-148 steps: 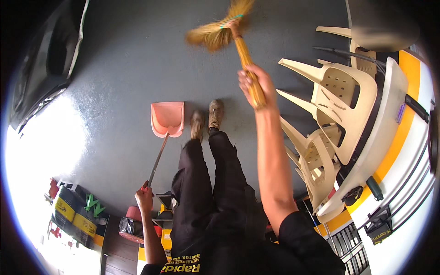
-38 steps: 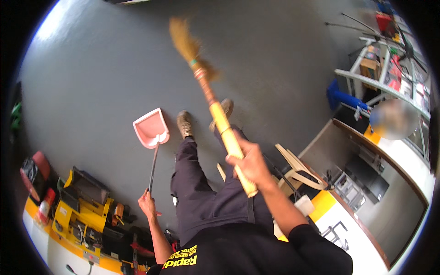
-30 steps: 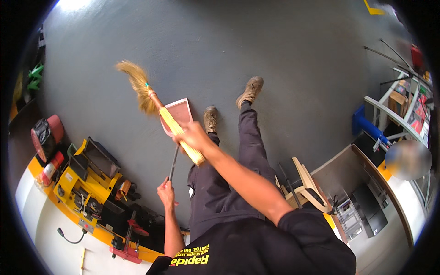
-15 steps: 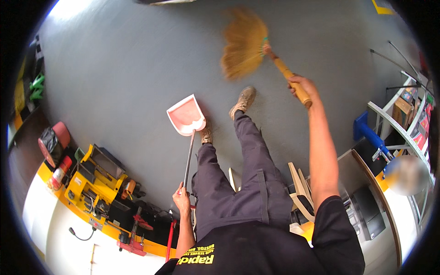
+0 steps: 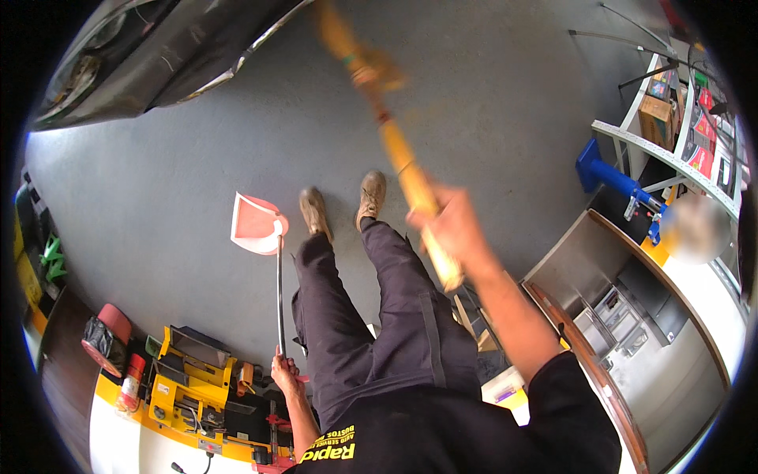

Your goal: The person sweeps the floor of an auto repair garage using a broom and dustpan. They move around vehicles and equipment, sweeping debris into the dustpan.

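My right hand point(image 5: 456, 225) is wrapped round the wooden handle of a straw broom point(image 5: 407, 170), held out ahead of me. Its bristle end points up and away toward the far side and is smeared by motion. In my left hand point(image 5: 286, 371) is the thin metal handle of a pink dustpan point(image 5: 259, 221). The pan itself is down by the floor, left of my shoes point(image 5: 314, 209), its wide mouth facing away from me. I cannot make out any dirt in the pan.
A dark vehicle body point(image 5: 166, 59) with a damaged edge fills the far left. Yellow machinery point(image 5: 189, 387) and a red bin point(image 5: 106, 336) line the left. On the right are a metal shelf rack point(image 5: 671, 150), a blue post-like stand point(image 5: 612, 178) and a sink counter point(image 5: 624, 316).
The broom has swung from a fanned sideways position to pointing away, nearer my body's middle. The dustpan has shifted left. My feet are now closer together, and the vehicle has come further into view.
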Available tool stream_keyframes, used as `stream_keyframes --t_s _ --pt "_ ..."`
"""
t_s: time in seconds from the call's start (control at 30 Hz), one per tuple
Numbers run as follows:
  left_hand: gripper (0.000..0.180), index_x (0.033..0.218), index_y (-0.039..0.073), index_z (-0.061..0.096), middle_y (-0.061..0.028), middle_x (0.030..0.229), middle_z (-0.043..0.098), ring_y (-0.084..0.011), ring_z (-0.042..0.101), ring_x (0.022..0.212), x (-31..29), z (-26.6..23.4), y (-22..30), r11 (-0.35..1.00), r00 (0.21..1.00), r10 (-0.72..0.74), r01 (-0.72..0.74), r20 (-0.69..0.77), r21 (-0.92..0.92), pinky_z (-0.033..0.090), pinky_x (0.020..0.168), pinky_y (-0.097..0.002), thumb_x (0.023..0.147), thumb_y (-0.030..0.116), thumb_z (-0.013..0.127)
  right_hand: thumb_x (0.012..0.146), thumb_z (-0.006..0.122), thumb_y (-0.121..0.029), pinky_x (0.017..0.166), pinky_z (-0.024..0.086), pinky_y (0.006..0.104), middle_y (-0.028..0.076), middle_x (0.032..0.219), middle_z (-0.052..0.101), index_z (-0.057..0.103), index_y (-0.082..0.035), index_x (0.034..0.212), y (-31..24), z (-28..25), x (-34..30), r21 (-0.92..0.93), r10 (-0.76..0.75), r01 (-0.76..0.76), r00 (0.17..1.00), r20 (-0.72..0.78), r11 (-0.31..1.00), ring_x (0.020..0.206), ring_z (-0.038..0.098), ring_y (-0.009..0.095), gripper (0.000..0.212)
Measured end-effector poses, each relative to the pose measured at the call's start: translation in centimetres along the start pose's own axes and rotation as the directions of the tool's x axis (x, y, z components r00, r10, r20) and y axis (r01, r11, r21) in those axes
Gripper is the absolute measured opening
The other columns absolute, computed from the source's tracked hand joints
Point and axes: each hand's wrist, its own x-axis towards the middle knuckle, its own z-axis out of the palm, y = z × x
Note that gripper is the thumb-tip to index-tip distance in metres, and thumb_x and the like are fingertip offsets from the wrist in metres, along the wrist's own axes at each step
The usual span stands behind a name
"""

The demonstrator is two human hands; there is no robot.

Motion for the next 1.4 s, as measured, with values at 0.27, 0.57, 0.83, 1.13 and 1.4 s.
stream_keyframes --t_s 0.27,0.57,0.83,1.13,1.4 --pt "0.050 0.141 0.005 0.060 0.0031 0.069 0.050 -0.0062 0.038 0.050 3.8 -2.4 5.2 0.995 0.991 -0.101 0.099 -0.086 -0.028 0.031 0.047 -0.0235 0.098 0.029 0.053 0.083 0.068 0.002 0.041 0.051 0.0333 0.010 0.074 0.066 0.059 0.003 0.144 -0.9 26.7 1.6 0.086 0.110 -0.220 0.743 0.660 0.972 0.049 0.065 0.018 0.062" --pt "0.033 0.120 0.001 0.073 0.0043 0.065 0.051 -0.0062 0.046 0.050 3.9 1.8 15.5 0.976 0.983 -0.084 0.114 -0.163 0.186 0.034 0.044 -0.0231 0.099 0.023 0.060 0.074 0.084 -0.011 0.052 0.056 0.0319 0.010 0.074 0.070 0.072 0.000 0.090 -1.4 39.1 27.7 0.283 0.152 -0.261 0.923 0.354 0.923 0.055 0.066 0.018 0.022" --pt "0.046 0.137 -0.003 0.066 0.0051 0.063 0.047 -0.0045 0.040 0.048 4.9 2.9 18.8 0.963 0.997 0.034 -0.015 -0.064 0.268 0.032 0.044 -0.0242 0.098 0.018 0.055 0.094 0.071 -0.018 0.051 0.050 0.0244 0.007 0.084 0.066 0.066 -0.001 0.130 -8.7 8.1 25.6 0.276 0.262 -0.269 0.963 0.062 0.923 0.059 0.059 0.011 0.040" --pt "0.046 0.141 0.005 0.066 0.0059 0.062 0.048 -0.0032 0.039 0.049 3.3 12.6 26.5 0.860 0.958 0.207 -0.274 0.196 0.430 0.031 0.045 -0.0232 0.099 0.019 0.055 0.090 0.075 -0.010 0.053 0.052 0.0306 0.008 0.082 0.068 0.064 0.001 0.135 -10.1 -16.3 30.3 0.102 0.109 -0.069 0.880 -0.463 0.992 0.063 0.063 0.014 0.048" --pt "0.048 0.144 0.005 0.064 0.0053 0.060 0.047 -0.0039 0.039 0.049 -3.1 21.8 32.3 0.630 0.867 0.374 -0.498 0.330 0.596 0.032 0.046 -0.0241 0.098 0.018 0.056 0.095 0.072 -0.016 0.049 0.048 0.0273 0.001 0.076 0.061 0.053 -0.011 0.155 1.0 -14.7 10.9 0.207 0.035 0.095 0.835 -0.550 0.974 0.056 0.057 0.010 0.063"
